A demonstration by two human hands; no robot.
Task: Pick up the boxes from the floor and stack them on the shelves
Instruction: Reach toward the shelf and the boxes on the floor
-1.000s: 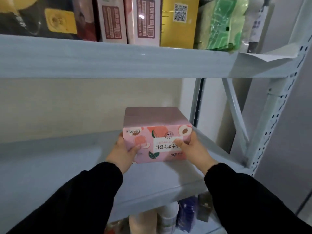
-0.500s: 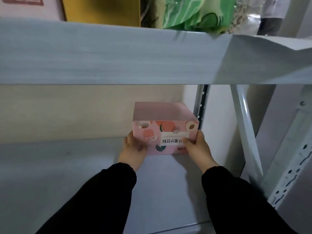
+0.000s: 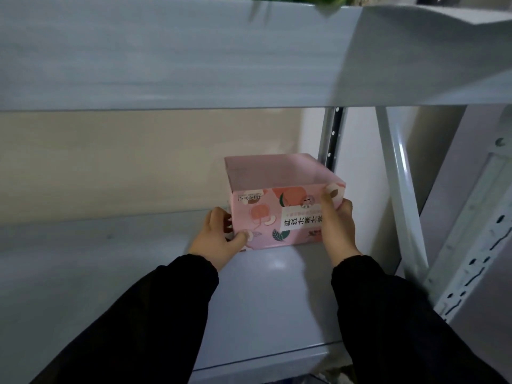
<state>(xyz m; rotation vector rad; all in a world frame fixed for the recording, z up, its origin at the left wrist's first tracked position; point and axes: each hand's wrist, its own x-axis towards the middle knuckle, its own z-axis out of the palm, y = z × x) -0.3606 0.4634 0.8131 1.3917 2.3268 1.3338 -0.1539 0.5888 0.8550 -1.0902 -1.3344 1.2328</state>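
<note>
The left hand [image 3: 219,236] presses the near left lower corner of the pink box [image 3: 279,198], thumb on the front face; the right hand [image 3: 336,223] clasps the near right edge, one finger laid up the front; so both hands are closed on the box, one at each side. The box sits on the shelf [image 3: 110,273] deep toward the back right corner, its print upside down, its base seemingly flat on the board; I judge this box as good as placed, with only the letting go left. No other boxes show, and the floor is out of sight, so how many are left I cannot tell. Outward: the upper shelf [image 3: 166,56] hangs low overhead, an upright [image 3: 331,139] stands just behind the box and a slanted brace [image 3: 401,176] to its right; the shelf to the left lies bare for more.
</note>
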